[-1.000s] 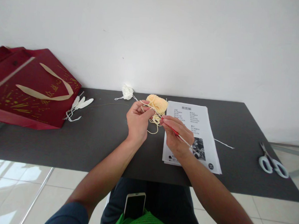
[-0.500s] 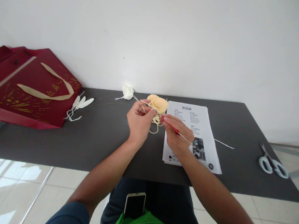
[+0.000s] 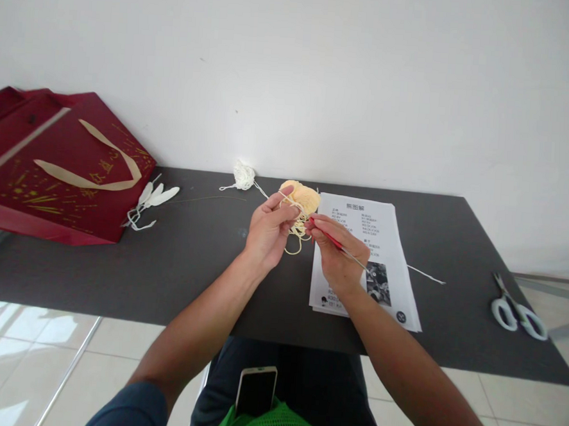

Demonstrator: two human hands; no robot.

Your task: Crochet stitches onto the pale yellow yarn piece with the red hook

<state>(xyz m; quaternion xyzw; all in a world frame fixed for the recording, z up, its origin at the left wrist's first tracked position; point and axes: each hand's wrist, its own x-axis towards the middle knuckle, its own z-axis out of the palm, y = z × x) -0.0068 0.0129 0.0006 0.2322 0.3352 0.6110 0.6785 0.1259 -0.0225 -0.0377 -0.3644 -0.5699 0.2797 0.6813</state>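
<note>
Left hand [image 3: 267,228] pinches yellow yarn strand [image 3: 295,234], fingers curled shut around it, above the dark bench [image 3: 190,258]. Right hand [image 3: 336,255] grips red-handled crochet hook [image 3: 336,244], tip at the yarn. Yellow yarn ball [image 3: 303,197] sits just behind hands, beside printed sheet [image 3: 365,244]. Scissors [image 3: 517,309] far right, red bag [image 3: 60,167] left.
</note>
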